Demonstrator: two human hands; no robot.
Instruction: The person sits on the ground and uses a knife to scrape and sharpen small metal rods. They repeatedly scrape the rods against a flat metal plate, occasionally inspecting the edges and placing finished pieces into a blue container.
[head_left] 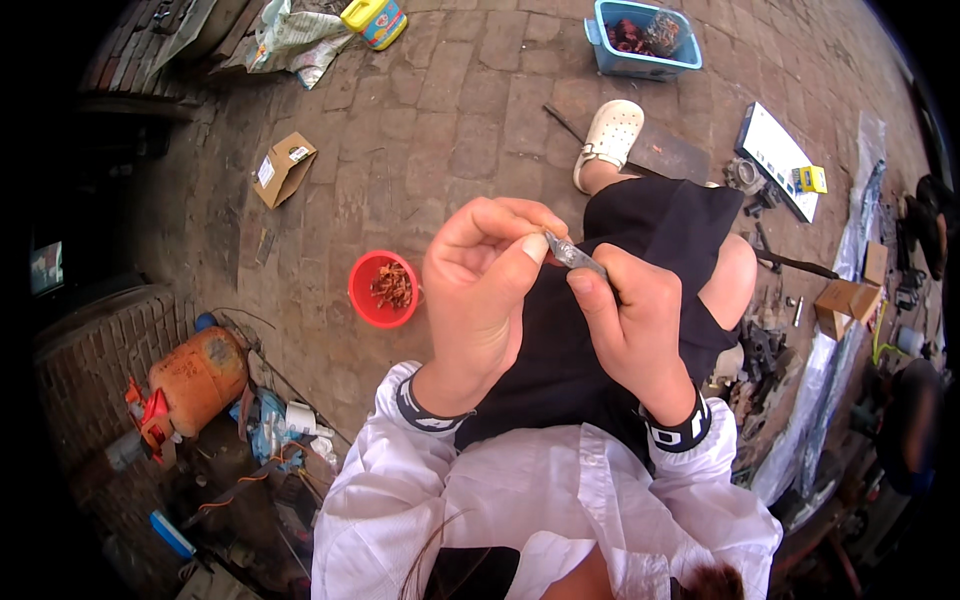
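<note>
Above my lap, my right hand (635, 318) is closed around a small, narrow grey metallic piece (576, 257) that tapers toward the left. I cannot make out its exact kind; its rear end is hidden in my right fingers. With thumb and fingertips pinched together, my left hand (482, 288) meets the tip of the piece. Anything else small between those fingertips is too small to tell. Down to the left of my left hand, a red bowl (384, 318) on the brick floor holds several reddish-brown scraps.
At the far right of centre stands a blue plastic basin (640, 66) with reddish and wiry scraps. An orange gas cylinder (200, 378) lies at the left. Nearby is an opened cardboard box (286, 170). Tools, metal parts, a flat white box (780, 158) and plastic sheeting (815, 400) line the right.
</note>
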